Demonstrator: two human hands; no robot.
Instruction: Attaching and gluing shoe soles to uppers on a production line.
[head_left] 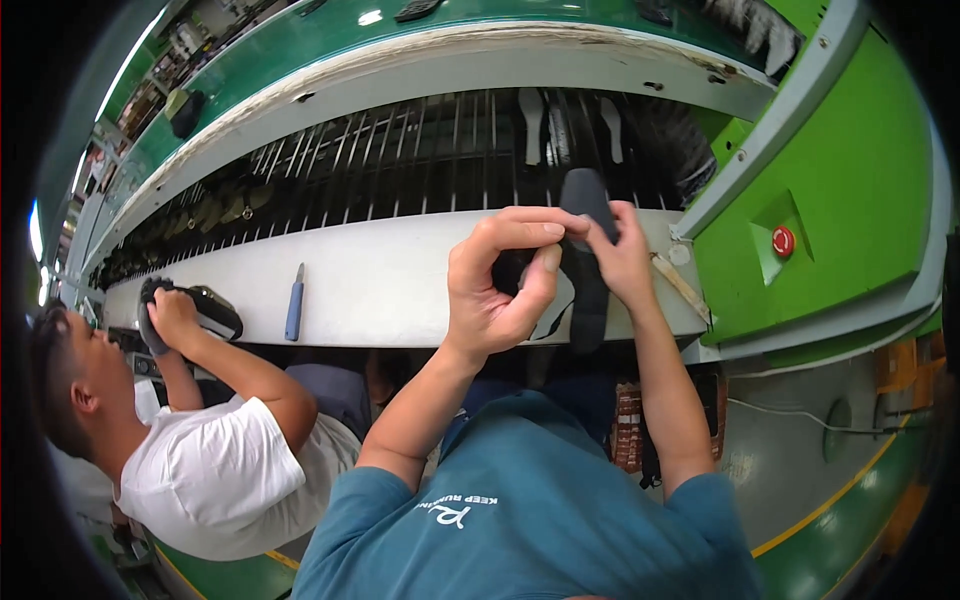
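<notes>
A dark, elongated sole (588,312) spans the near edge of the white surface (400,275) toward its right end, the right hand's (624,258) grip clamped on it. Just beside, the left hand (497,285) curls thumb toward forefinger; whether it holds anything cannot be told. A blue-handled knife (294,309) lies left, by the near edge.

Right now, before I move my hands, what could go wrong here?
In this view, the dark sole overlaps the edge of the rod conveyor; if your right hand slips, it might drop there. The blue-handled tool lies on the white ledge near the co-worker's forearm, which could knock it.
</notes>
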